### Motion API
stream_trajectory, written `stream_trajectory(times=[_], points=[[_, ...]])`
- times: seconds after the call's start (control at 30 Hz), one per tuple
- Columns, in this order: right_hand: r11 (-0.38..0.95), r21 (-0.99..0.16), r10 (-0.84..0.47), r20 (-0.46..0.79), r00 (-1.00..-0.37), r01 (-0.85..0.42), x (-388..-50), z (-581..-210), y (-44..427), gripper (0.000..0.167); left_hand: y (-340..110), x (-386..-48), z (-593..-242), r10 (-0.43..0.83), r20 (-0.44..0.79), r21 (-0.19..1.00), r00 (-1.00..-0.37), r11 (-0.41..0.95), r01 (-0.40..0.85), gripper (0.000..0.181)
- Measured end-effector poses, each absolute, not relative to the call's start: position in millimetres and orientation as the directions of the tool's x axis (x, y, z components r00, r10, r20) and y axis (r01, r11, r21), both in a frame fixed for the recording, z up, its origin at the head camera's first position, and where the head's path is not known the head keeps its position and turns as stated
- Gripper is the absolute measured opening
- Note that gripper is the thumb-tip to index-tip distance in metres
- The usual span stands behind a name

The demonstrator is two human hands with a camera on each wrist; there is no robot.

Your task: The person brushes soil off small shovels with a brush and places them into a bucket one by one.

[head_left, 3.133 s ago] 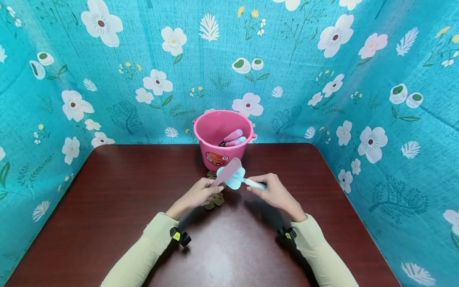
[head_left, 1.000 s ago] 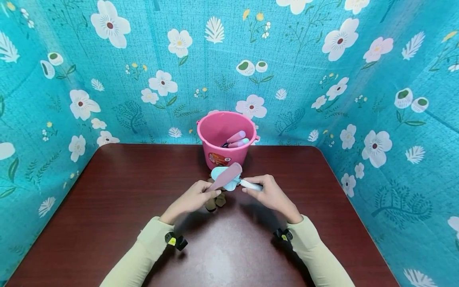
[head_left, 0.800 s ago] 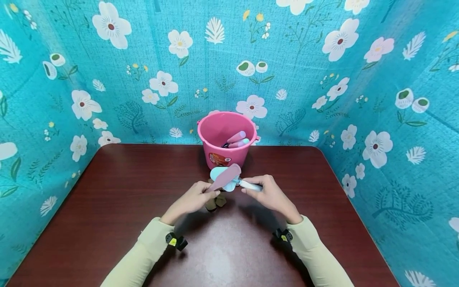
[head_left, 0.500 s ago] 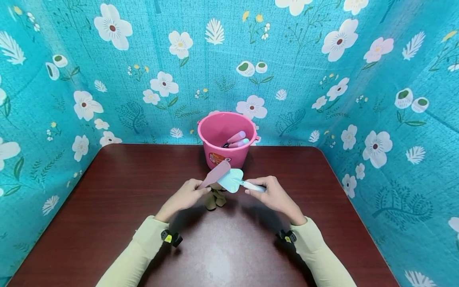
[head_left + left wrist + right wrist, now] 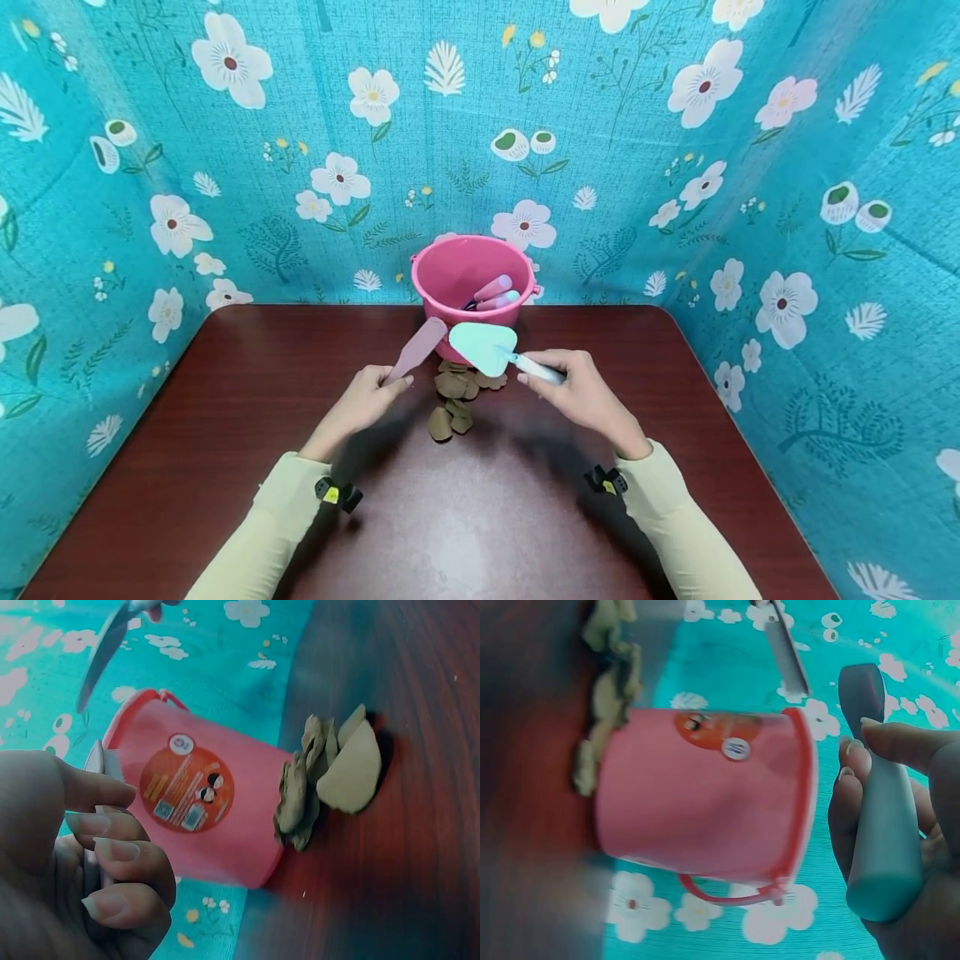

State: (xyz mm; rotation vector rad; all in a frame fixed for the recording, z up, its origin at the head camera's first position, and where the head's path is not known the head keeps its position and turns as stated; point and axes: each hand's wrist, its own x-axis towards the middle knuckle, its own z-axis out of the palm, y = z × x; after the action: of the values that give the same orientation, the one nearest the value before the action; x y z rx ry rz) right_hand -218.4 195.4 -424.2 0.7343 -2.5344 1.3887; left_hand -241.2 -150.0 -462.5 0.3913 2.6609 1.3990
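My left hand (image 5: 367,398) grips a pink, flat-bladed spatula (image 5: 420,346), its blade tip in front of the bucket's left side. In my right hand (image 5: 577,383) is the white handle of a trowel (image 5: 483,346) with a pale blue, rounded triangular blade. The two blades are close together but apart. On the table beneath them lie several brown, irregular, flat pieces (image 5: 452,385); the left wrist view shows these pieces (image 5: 352,772) heaped against the bucket's foot. The trowel's handle (image 5: 889,840), teal at its end, lies across the right palm.
A pink bucket (image 5: 465,242) with an orange label stands at the back of the dark red-brown table (image 5: 285,375). Inside lean two pink-handled tools (image 5: 493,287). Behind and at both sides hangs a teal flowered cloth (image 5: 285,208).
The spatula and trowel blades overlapped earlier; now they are separated and lifted. My left hand has moved left, the right hand slightly right. More of the brown pieces show.
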Motion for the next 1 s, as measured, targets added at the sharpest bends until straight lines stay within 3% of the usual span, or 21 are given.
stream_trajectory(times=[0.3, 0.5, 0.7, 0.83, 1.0], points=[[0.543, -0.648, -0.368, 0.388, -0.845, -0.534, -249, -378, 184, 0.034, -167, -246, -470, 0.232, -0.006, 0.771, -0.973, 0.620, 0.143, 0.032], [0.649, -0.592, -0.395, 0.274, -0.877, -0.478, -282, -353, 165, 0.033, -173, -248, -481, 0.239, -0.006, 0.726, -0.971, 0.669, 0.160, 0.033], [0.742, -0.516, -0.408, 0.159, -0.899, -0.428, -315, -340, 142, 0.018, -174, -247, -492, 0.226, -0.010, 0.684, -0.974, 0.712, 0.158, 0.029], [0.774, -0.478, -0.432, 0.079, -0.898, -0.415, -332, -339, 126, 0.035, -174, -245, -495, 0.208, -0.053, 0.658, -0.977, 0.743, 0.122, 0.030], [0.806, -0.431, -0.444, 0.012, -0.896, -0.405, -345, -339, 109, 0.041, -174, -242, -499, 0.220, -0.080, 0.641, -0.972, 0.759, 0.118, 0.032]])
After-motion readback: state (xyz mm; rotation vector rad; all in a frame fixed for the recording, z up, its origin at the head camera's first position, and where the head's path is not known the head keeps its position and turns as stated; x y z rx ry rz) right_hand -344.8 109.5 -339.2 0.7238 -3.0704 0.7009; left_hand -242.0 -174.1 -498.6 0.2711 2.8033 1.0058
